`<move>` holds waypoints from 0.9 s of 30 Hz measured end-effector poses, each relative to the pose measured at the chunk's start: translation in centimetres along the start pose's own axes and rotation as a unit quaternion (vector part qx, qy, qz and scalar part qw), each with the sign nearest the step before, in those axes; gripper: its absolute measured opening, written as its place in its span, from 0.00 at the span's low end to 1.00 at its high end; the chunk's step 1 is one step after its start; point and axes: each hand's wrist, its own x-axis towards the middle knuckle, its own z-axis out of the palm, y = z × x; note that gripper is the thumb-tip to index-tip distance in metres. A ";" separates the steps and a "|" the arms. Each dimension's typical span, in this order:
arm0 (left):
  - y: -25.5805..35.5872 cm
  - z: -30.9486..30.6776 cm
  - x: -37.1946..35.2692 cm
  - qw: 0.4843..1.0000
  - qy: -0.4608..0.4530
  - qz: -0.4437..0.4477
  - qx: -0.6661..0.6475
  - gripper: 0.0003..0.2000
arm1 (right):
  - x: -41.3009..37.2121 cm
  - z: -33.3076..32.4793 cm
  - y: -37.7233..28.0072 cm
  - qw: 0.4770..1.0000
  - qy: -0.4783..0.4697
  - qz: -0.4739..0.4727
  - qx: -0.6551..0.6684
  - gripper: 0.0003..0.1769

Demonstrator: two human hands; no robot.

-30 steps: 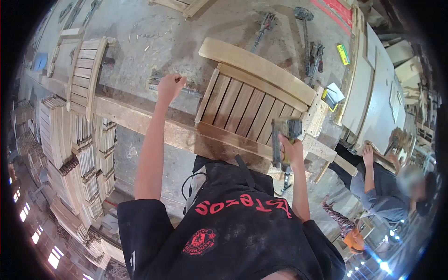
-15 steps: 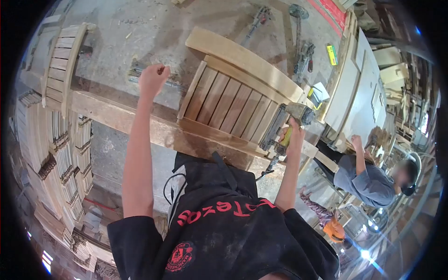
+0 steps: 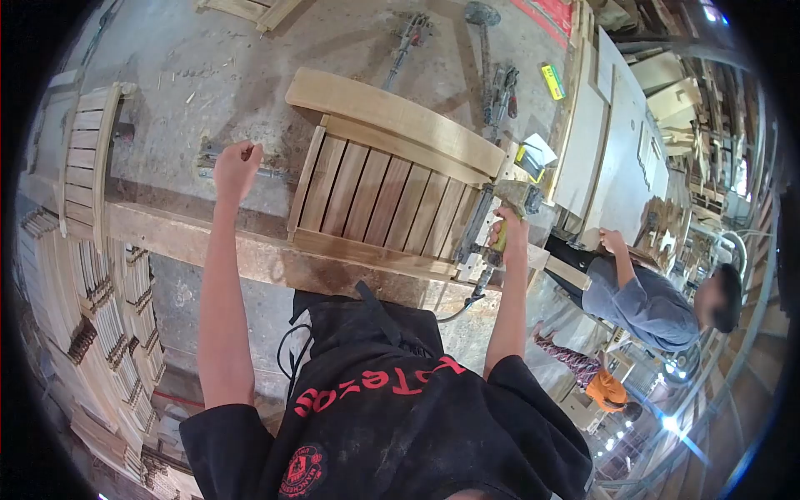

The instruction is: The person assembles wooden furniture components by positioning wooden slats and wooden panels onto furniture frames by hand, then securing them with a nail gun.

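A slatted wooden panel with a curved top rail lies flat on the worktable in front of me. My right hand is wrapped round the yellow-green grip of a nail gun at the panel's right end. The gun's long dark magazine points towards my body, and an air hose hangs from its handle. Left of the panel, my left hand is closed in a fist above the table, apart from the panel. Whatever is inside that fist is hidden. Beneath it lie thin metal pieces.
Other tools, a mallet and a yellow box lie at the back. Another slatted panel stands at the left, beside stacked wooden frames. At right, a person in grey works near large boards.
My view has turned, so the panel, tools and left fist appear further left. My right hand keeps hold of the nail gun at the panel's right end. The left fist stays closed.
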 end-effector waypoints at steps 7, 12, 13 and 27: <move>-0.6 0.4 0.1 1.000 0.012 0.005 -0.005 0.15 | 0.4 -0.2 0.4 1.000 -0.018 -0.004 -0.006 0.10; -0.4 0.2 0.1 1.000 0.011 -0.002 -0.003 0.16 | 0.3 -0.2 0.4 1.000 -0.023 -0.002 -0.007 0.10; -0.3 0.1 0.1 1.000 0.008 -0.004 -0.001 0.16 | 0.3 -0.1 0.4 1.000 -0.022 0.000 -0.008 0.10; -0.5 0.2 0.0 0.999 0.031 0.005 -0.013 0.16 | -2.0 4.0 -1.1 0.994 -0.094 -0.027 -0.040 0.08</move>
